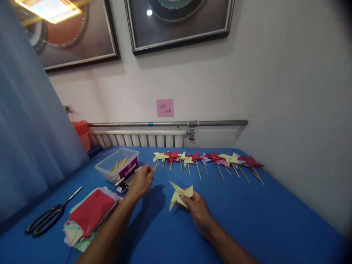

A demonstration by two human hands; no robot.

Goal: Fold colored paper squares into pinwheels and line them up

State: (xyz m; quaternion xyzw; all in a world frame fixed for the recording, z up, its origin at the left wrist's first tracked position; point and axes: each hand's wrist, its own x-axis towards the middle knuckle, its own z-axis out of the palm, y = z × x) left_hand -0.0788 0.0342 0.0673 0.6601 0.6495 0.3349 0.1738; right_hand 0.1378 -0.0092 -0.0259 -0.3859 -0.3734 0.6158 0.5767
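My right hand (195,209) pinches a pale yellow paper pinwheel (180,193), thumb pressed near its centre; no stick shows on it. My left hand (141,179), a little blurred, has its fingers curled together above the blue table, and whatever they hold is too small to make out. Just left of it lies a small open box (123,186) with dark bits inside, partly covered by the hand. Behind that is a clear plastic tub (107,173) with thin wooden sticks (119,165) in it.
Finished-looking pinwheels on sticks (196,157), red, yellow and purple, lie in a row at the table's back. A stack of coloured paper (92,211) sits at left beside black-handled scissors (46,220). A radiator (143,139) and pipe run along the wall; a blue curtain (35,121) hangs left.
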